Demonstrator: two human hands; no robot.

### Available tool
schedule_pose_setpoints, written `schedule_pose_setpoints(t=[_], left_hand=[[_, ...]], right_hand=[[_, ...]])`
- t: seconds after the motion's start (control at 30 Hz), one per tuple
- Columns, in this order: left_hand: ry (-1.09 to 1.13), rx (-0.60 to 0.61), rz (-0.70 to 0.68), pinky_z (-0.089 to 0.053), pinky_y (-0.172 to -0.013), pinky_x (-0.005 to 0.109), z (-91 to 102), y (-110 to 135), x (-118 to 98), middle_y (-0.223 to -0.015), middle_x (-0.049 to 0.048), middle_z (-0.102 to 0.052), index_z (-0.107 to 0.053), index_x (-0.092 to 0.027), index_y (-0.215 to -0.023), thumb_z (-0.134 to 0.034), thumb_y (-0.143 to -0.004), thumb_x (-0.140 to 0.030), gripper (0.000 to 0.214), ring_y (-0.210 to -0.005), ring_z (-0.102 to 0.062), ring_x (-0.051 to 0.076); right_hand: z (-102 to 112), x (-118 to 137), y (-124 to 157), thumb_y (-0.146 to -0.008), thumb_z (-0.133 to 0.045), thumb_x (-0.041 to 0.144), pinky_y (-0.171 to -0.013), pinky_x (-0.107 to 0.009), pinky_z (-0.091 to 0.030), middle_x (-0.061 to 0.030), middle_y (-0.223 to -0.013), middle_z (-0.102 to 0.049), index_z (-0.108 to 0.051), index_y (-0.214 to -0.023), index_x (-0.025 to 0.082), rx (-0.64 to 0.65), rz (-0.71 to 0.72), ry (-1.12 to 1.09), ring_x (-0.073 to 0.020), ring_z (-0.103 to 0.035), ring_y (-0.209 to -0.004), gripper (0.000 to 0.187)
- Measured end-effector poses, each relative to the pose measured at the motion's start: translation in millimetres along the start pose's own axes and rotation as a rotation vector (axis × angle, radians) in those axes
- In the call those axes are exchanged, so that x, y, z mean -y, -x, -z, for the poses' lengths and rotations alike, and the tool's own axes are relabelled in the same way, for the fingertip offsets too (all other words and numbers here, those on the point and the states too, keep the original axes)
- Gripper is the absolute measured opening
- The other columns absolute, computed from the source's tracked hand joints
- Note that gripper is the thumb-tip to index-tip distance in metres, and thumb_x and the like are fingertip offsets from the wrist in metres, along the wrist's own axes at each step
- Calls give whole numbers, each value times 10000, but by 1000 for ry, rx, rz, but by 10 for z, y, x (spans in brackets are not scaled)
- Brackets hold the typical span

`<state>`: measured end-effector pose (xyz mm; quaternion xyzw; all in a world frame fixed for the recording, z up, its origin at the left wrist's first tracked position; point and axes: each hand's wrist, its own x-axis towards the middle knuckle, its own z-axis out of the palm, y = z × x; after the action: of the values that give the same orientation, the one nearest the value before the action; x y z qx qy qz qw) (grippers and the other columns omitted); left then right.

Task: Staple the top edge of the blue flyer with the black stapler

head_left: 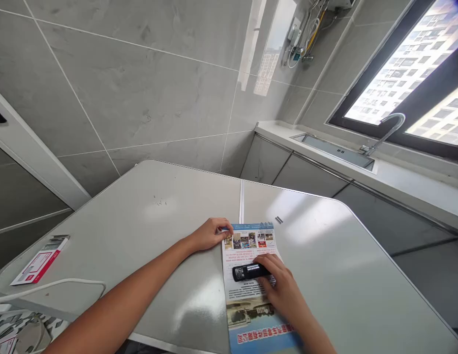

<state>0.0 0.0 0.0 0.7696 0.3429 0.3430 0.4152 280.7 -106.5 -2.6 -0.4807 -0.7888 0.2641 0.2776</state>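
A printed leaflet (247, 291) with photos and coloured text lies on the table, its print upside down to me. My left hand (211, 234) is closed at its upper left corner, thumb and fingers pinching the paper's edge. Over the middle of the leaflet, my right hand (281, 281) grips a black stapler (245, 272) from its right end. The stapler points left, across the sheet. Whether it rests on the paper or is held just above, I cannot tell. Two short staple strips (279, 220) lie just beyond the leaflet's upper right corner.
The pale folding table (184, 191) has a seam across its middle. Tiny loose staples (159, 201) are scattered toward the back left. A red and white packet (40, 261) and a white cable (66, 281) are at the left. Beyond stand a counter, a sink (335, 151) and a tap (389, 130).
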Motion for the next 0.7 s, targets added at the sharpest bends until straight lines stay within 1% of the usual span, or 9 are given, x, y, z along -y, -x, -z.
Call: schedule_pose_setpoints(t=[0.1,0.2,0.27,0.37,0.4,0.47,0.53,0.63,0.7], left_hand=[[20,-28,5,-442,-774,297,137,10,14,-965,47,-741,-772,-217,-955,-612,-911,-187,169,-861,-634,196],[-29,-45,14,-429,-786,302,289,34,62,-949,25,-752,-779,-223,-956,-634,-808,-110,236,-850,-617,199],[-69,-51,36,-408,-727,284,384,50,113,-926,7,-743,-781,-232,-980,-629,-749,-84,313,-801,-593,185],[-69,-79,83,-373,-641,268,520,66,215,-836,-12,-709,-788,-242,-1022,-613,-695,-84,403,-690,-538,161],[-66,-89,88,-382,-648,270,569,69,253,-823,-7,-709,-795,-238,-996,-612,-676,-84,400,-696,-542,168],[-74,-123,97,-401,-670,279,672,74,334,-791,10,-719,-802,-223,-867,-612,-642,-87,325,-709,-560,186],[-104,-197,123,-401,-662,284,779,83,416,-734,21,-716,-781,-214,-729,-611,-626,-97,231,-682,-556,190],[-187,-330,169,-392,-653,287,911,104,527,-677,22,-693,-762,-220,-655,-628,-618,-114,175,-653,-543,190],[-236,-388,185,-390,-666,288,958,114,582,-657,19,-663,-746,-224,-631,-627,-623,-116,160,-655,-537,192]], right_hand=[[-180,148,-50,-896,-587,116,-955,-463,-496,-80,-1141,-687,-634,-1175,266,4,50,22,-295,-595,-1079,320],[-358,306,-131,-921,-620,158,-905,-454,-499,-78,-1107,-691,-621,-1197,271,44,71,23,-296,-593,-1029,298],[-467,407,-208,-918,-631,154,-907,-450,-490,-70,-1103,-691,-617,-1201,276,59,66,13,-295,-589,-1030,308],[-604,541,-361,-888,-662,128,-934,-439,-474,-58,-1118,-690,-622,-1190,285,79,67,-18,-289,-586,-1051,343],[-643,578,-422,-875,-674,118,-938,-432,-470,-56,-1127,-687,-625,-1191,285,89,73,-28,-285,-584,-1055,361],[-715,637,-556,-851,-691,99,-938,-417,-465,-54,-1123,-681,-633,-1177,276,112,96,-40,-273,-582,-1046,375],[-784,676,-700,-837,-703,92,-952,-413,-455,-50,-1097,-674,-637,-1144,259,136,133,-39,-263,-582,-1038,355],[-890,718,-904,-836,-719,110,-950,-401,-452,-50,-1093,-658,-629,-1115,241,157,191,-34,-252,-579,-1034,321],[-956,742,-1008,-849,-716,126,-923,-385,-459,-53,-1098,-650,-625,-1115,235,162,221,-31,-245,-578,-1024,302]])
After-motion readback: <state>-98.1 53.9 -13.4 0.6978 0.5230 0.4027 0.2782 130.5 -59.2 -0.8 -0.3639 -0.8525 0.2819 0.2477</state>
